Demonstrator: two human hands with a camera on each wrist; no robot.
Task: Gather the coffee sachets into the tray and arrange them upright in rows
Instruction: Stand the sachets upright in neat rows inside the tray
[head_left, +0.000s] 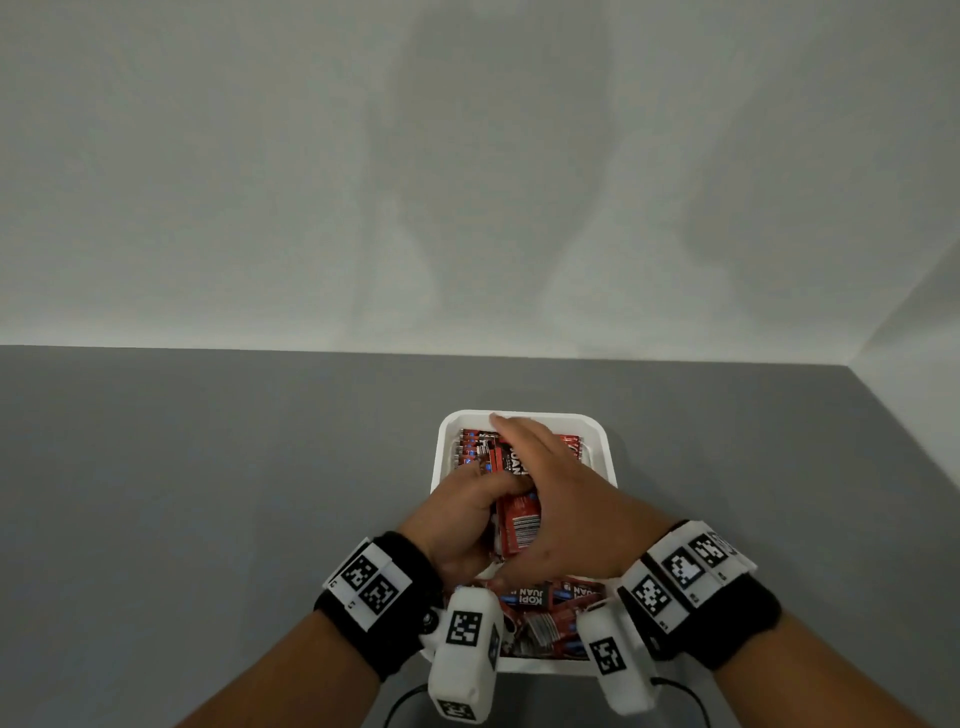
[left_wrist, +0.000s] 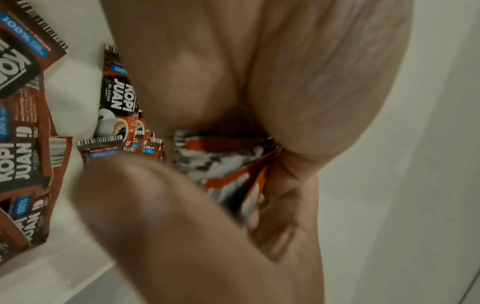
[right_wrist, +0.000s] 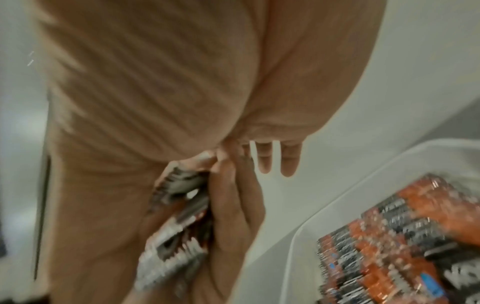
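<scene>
A white tray holds red and black coffee sachets. Several stand upright in a row at its far end, and loose sachets lie flat at the near end. Over the tray's middle, my left hand grips a bundle of sachets with curled fingers. My right hand lies over the bundle with straight fingers that reach toward the far rim. In the left wrist view the bundle sits between palm and fingers. In the right wrist view the bundle presses against my right palm, whose fingers are straight.
The tray stands on a grey table that meets a white wall at the back and right. A black cable loops on the table near the front edge. Bare grey surface lies on both sides of the tray.
</scene>
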